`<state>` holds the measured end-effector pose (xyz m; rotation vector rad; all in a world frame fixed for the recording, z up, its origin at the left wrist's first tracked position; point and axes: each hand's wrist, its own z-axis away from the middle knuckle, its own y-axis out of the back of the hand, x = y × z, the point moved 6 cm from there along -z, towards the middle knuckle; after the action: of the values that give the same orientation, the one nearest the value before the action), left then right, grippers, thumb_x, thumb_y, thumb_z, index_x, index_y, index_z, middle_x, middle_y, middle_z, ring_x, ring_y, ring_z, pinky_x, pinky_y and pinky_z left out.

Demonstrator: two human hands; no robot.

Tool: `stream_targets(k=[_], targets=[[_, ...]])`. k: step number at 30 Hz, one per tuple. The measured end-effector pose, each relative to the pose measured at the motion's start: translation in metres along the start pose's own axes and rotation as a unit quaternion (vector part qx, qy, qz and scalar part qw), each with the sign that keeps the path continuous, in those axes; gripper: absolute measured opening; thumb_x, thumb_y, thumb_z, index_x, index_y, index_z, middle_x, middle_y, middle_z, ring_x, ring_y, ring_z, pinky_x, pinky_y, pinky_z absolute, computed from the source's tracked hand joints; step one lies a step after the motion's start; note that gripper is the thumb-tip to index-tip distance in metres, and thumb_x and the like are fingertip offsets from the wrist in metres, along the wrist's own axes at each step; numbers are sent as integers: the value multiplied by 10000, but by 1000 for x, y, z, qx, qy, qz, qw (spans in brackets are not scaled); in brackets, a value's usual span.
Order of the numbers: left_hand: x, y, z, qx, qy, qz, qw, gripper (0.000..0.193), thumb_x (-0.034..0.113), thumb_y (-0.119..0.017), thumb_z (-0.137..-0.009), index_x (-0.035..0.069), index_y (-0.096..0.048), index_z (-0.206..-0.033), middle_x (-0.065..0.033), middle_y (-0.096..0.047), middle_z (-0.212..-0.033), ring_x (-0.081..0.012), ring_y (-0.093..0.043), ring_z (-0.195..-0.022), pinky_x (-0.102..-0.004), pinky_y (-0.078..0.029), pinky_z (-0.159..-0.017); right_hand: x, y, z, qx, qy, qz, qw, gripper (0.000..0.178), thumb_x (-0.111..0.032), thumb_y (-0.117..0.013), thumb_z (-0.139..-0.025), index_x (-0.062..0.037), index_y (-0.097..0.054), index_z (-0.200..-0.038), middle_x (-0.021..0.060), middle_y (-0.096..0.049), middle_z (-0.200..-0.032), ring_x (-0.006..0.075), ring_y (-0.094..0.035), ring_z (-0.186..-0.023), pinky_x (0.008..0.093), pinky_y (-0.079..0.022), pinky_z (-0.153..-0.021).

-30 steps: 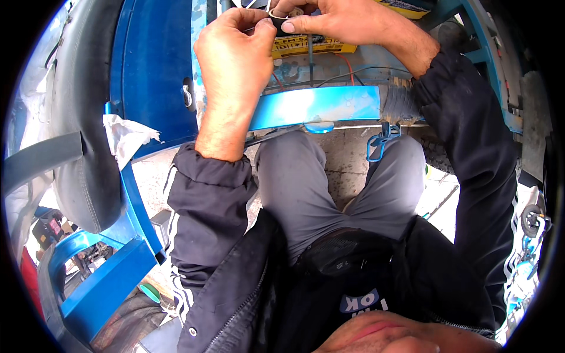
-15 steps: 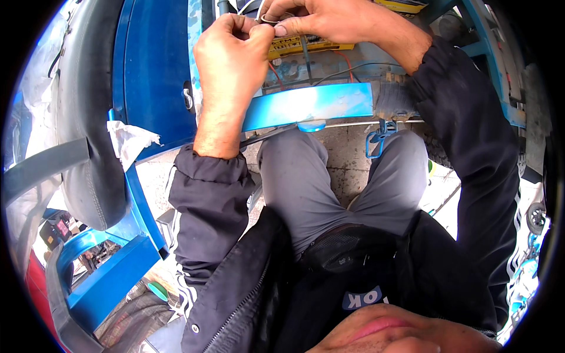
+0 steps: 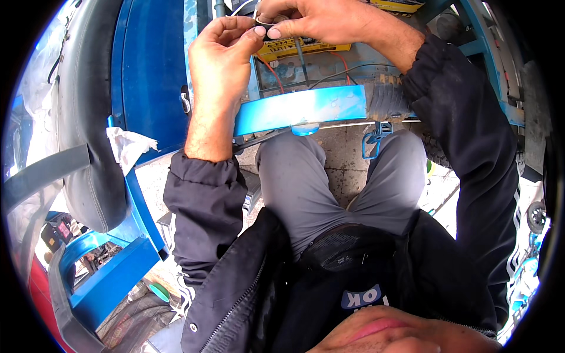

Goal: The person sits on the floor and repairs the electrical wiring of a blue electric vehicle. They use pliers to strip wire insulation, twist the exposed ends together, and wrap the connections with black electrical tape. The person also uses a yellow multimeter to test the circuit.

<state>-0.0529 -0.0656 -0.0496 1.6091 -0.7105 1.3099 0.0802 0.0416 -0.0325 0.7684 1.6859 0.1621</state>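
Both hands meet at the top of the view, above a yellow-and-black battery (image 3: 321,47). My left hand (image 3: 220,62) is closed in a pinch, thumb against forefinger; what lies between them is too small and dark to name. My right hand (image 3: 315,20) is closed too, its thumb tip beside the left thumb. A thin white wire (image 3: 242,7) runs down to the fingers and curves under the right ones. The right hand's grip holds this wire. Its end is hidden among the fingertips.
In front of my knees crosses a bright blue metal bar (image 3: 303,110), with a blue latch (image 3: 374,141) hanging beside it. Red wires (image 3: 271,73) lie behind the bar. At left are a blue panel (image 3: 153,76) and a grey padded seat (image 3: 88,117). Another battery (image 3: 400,6) sits at the top.
My left hand has shifted slightly left, and its thumb has drawn a little away from the right thumb. A dark gap now shows between the two thumbs.
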Motion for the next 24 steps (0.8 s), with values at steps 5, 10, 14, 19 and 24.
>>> stream_targets(k=[5, 10, 14, 19, 24], targets=[[0, 4, -1, -11, 4, -22, 1000, 196, 72, -745, -952, -48, -689, -1096, -132, -727, -1019, -202, -741, -964, -336, -622, -898, -6, -1, -4, -2, 27, 13, 1000, 220, -141, -730, -903, 36, -688, -1026, 152, -686, -946, 269, -677, -889, 379, -531, -800], [-1, 3, -1, 19, 13, -22, 999, 159, 70, -694, -989, -68, -662, -1062, -132, -716, -990, -205, -748, -937, -327, -630, -872, -4, -2, -3, 2, -11, 49, 999, 244, -190, -698, -919, 49, -704, -967, 207, -695, -885, 321, -687, -816, 409, -530, -749], [-2, 3, -2, 19, -16, -19, 1000, 146, 64, -651, -1015, -76, -631, -1050, -154, -724, -986, -223, -764, -911, -316, -638, -846, -5, 0, -3, 4, -124, 115, 986, 305, -246, -663, -924, 54, -718, -923, 274, -690, -846, 396, -690, -767, 459, -525, -716], [-4, -2, -4, -6, 29, 38, 999, 152, 66, -618, -1033, -72, -597, -1096, -187, -740, -984, -248, -774, -912, -306, -645, -814, -5, 4, 1, 6, -152, 147, 977, 329, -271, -639, -924, 46, -725, -907, 296, -681, -850, 439, -688, -804, 485, -529, -738], [-4, 0, -3, -12, 50, 54, 997, 160, 73, -608, -1040, -66, -588, -1117, -192, -739, -980, -250, -775, -919, -288, -645, -794, 10, -1, -2, 53, -125, 145, 980, 332, -239, -655, -925, 5, -705, -1146, 263, -725, -1024, 407, -707, -935, 456, -557, -836]])
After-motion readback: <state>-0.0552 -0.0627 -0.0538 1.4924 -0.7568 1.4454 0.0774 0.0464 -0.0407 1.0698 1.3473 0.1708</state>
